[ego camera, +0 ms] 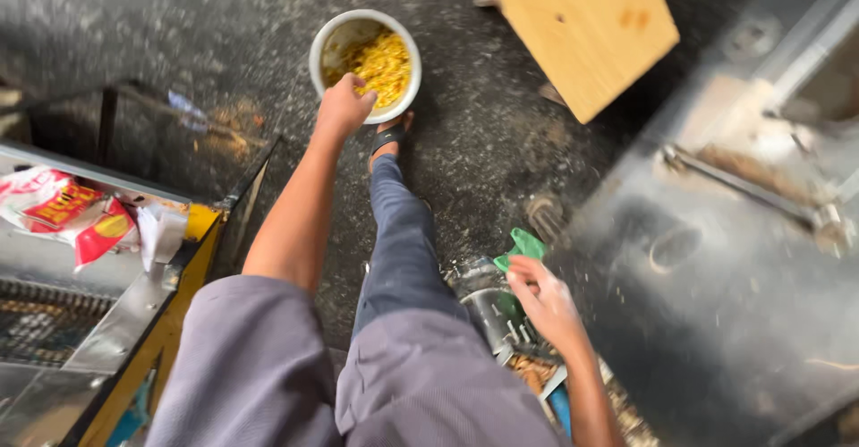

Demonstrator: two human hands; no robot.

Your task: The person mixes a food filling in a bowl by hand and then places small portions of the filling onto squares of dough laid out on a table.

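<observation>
Head view: left hand (343, 107) reaching down, fingers curled over the near rim of a white bowl (364, 64) of yellow shreds on the dark floor, beside a sandalled foot (389, 136). Right hand (546, 299) pinching a green cloth (523, 246) above a metal machine part (490, 313). Wooden stool (586, 26) beyond.

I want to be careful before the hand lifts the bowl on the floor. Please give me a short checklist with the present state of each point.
1. Left hand on the rim of the bowl: ok.
2. Grip closed firmly: cannot tell.
3. Yellow food below the rim: ok.
4. Sandalled foot apart from the bowl: not ok, right beside it.
5. Right hand free: not ok, at green cloth.
</observation>
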